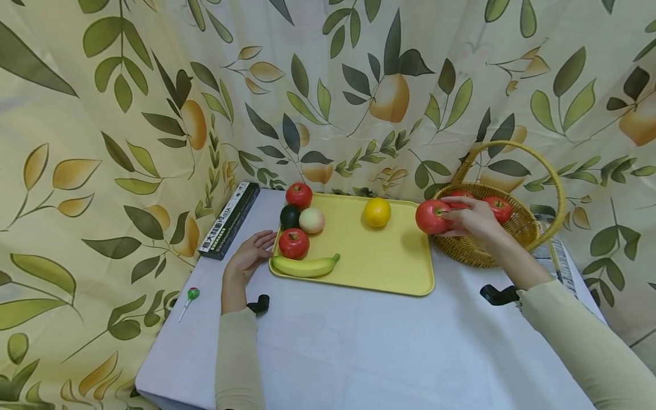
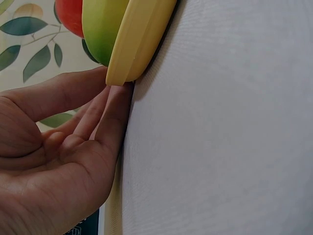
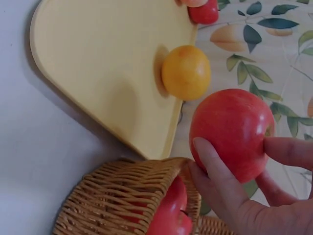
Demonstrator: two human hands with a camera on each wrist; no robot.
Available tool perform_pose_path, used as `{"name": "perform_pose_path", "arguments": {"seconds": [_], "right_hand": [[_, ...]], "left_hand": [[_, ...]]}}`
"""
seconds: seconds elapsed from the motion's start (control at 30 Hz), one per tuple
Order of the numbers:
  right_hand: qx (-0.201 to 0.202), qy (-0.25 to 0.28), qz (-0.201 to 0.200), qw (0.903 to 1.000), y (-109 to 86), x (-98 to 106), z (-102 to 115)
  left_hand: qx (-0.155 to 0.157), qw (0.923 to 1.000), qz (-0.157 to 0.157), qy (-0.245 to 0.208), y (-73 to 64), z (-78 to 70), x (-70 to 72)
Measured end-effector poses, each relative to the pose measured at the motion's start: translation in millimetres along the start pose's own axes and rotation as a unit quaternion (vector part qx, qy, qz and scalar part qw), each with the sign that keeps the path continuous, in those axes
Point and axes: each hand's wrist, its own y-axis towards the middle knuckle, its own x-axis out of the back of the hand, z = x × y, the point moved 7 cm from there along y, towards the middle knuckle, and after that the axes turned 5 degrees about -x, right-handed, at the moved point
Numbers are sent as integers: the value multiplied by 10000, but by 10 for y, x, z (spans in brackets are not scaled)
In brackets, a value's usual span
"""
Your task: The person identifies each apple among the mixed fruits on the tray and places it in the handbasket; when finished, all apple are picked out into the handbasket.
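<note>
Over the basket's near-left rim, my right hand (image 1: 474, 219) grips a red apple (image 3: 232, 132) between thumb and fingers. The wicker basket (image 1: 463, 250) holds more red apples (image 1: 498, 209). My left hand (image 1: 248, 256) lies at the left edge of the yellow tray (image 1: 353, 282), relaxed fingers and thumb tip right at its rim. On the tray's left side are a banana (image 1: 306, 266), two red apples (image 1: 294, 244), a pale peach (image 1: 311, 220) and a dark green avocado-like fruit (image 1: 290, 216). An orange (image 1: 377, 212) sits toward the tray's back right.
A dark pasta box (image 1: 229, 221) lies left of the tray, and a lollipop (image 1: 192, 294) rests near the table's left edge. Printed paper (image 1: 561, 256) shows beside the basket. A leaf-patterned curtain (image 1: 328, 85) hangs behind the white-covered table (image 1: 359, 347).
</note>
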Motion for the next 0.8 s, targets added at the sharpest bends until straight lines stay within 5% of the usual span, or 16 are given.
{"name": "perform_pose_path", "arguments": {"seconds": [0.8], "right_hand": [[-59, -428, -213, 9988, -179, 243, -56]], "left_hand": [[-19, 10000, -9, -28, -2, 9, 1]]}}
